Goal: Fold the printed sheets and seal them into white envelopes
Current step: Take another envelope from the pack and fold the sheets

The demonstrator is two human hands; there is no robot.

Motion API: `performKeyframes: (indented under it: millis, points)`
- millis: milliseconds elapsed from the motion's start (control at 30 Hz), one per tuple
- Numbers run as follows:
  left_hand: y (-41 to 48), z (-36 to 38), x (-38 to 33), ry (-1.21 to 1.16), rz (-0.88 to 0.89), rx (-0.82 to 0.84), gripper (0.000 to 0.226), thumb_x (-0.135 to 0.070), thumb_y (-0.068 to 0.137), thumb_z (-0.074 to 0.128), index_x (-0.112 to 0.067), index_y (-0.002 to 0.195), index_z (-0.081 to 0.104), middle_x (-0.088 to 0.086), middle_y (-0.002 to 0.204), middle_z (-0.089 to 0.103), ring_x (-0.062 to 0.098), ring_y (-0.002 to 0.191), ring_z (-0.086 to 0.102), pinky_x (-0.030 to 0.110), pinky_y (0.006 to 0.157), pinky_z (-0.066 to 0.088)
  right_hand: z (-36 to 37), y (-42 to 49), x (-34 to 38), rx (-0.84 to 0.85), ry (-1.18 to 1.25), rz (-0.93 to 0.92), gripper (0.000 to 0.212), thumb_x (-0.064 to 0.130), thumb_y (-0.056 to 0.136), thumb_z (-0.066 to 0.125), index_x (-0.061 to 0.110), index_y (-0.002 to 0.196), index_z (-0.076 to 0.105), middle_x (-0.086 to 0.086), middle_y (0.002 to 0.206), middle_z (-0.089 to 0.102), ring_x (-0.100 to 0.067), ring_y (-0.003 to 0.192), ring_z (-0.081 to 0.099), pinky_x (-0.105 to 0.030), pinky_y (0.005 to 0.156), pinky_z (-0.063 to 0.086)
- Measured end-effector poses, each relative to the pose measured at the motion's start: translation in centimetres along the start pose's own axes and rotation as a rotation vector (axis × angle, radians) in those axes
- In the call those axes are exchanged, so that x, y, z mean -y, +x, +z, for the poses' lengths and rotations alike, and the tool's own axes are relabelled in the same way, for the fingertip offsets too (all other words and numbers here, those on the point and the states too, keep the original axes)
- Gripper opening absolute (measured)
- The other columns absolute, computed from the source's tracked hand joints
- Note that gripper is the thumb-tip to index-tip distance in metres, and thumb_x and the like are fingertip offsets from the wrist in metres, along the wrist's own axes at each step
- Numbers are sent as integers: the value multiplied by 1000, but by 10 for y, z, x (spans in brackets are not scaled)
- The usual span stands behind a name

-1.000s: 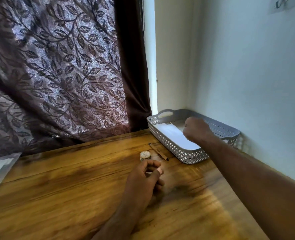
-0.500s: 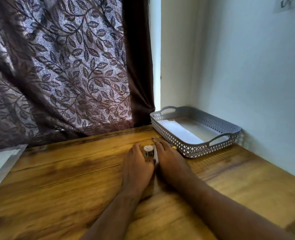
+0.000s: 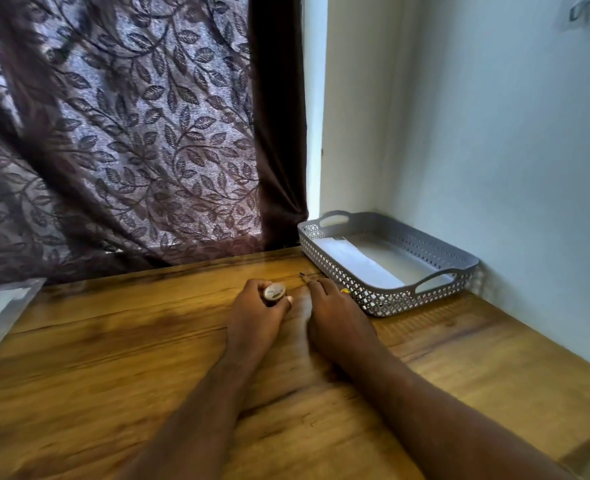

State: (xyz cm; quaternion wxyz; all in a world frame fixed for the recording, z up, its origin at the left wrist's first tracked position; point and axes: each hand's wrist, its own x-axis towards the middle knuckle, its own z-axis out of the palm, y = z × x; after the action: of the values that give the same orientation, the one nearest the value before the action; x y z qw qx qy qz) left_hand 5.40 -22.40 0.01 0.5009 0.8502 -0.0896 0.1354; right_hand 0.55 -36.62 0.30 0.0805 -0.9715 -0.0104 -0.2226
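From the head camera, the only mark on anything was a dark smudge on the pale cap of a small round tube [image 3: 275,293], too blurred to read.

A grey basket [image 3: 338,276] with lattice walls and two handles stood on the wooden table [image 3: 113,358], pushed into the corner against the pale wall [image 3: 494,133]. White paper [image 3: 355,263] lay flat inside the basket, a long piece of it along the wall nearer the hands.

Both bare forearms reached across the table toward the basket. The left hand [image 3: 255,317] lay knuckles up, well to the left of the basket, its fingers and thumb curled round the tube, which stood cap up. The right hand [image 3: 338,313] lay palm down just beside the basket's near corner, fingers close together and bent over a thin pencil [image 3: 305,276]. The pencil's dark tip stuck out past the fingertips, close to the basket wall. Whether those fingers pinched the pencil or only rested on it could not be told.

Left of the basket a dark curtain [image 3: 130,133] with a leaf pattern hung behind the table. High above the basket a hook [image 3: 580,10] was fixed to the wall.
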Motion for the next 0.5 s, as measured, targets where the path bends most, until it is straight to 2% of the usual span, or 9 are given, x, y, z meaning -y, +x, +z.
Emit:
performKeyframes:
  millis: [133, 267, 400, 500]
  points:
    - [-19, -24, 3, -186, -44, 19, 30, -38, 86, 75, -32, 111, 59, -17, 100, 65, 0, 90, 60, 24, 77, 49, 6, 14, 0, -3, -6, 27, 46, 12, 86, 53, 9, 132, 52, -13, 131, 55, -37, 102, 64, -44, 82, 55]
    - [-37, -37, 4, -271, -77, 12, 27, -46, 90, 67, -27, 109, 66, -9, 95, 69, 8, 85, 63, 27, 71, 51, 10, 24, 4, -2, -10, 92, 41, 12, 88, 53, 10, 129, 55, -14, 126, 60, -35, 104, 66, -41, 83, 54]
    - [-44, -42, 1, -294, -71, 45, 24, -46, 91, 66, -27, 106, 68, -8, 91, 70, 8, 80, 63, 25, 67, 48, 7, 27, 8, -13, -71, 79, 38, 11, 88, 53, 8, 126, 58, -14, 121, 66, -35, 102, 67, -40, 83, 55]
    - [-42, -46, 2, -325, -76, 74, 18, -42, 91, 69, -33, 105, 65, -9, 96, 70, 10, 88, 66, 31, 76, 55, 3, 18, 12, -18, -100, 47, 27, 11, 90, 54, 7, 114, 63, -16, 117, 65, -37, 98, 67, -41, 80, 54]
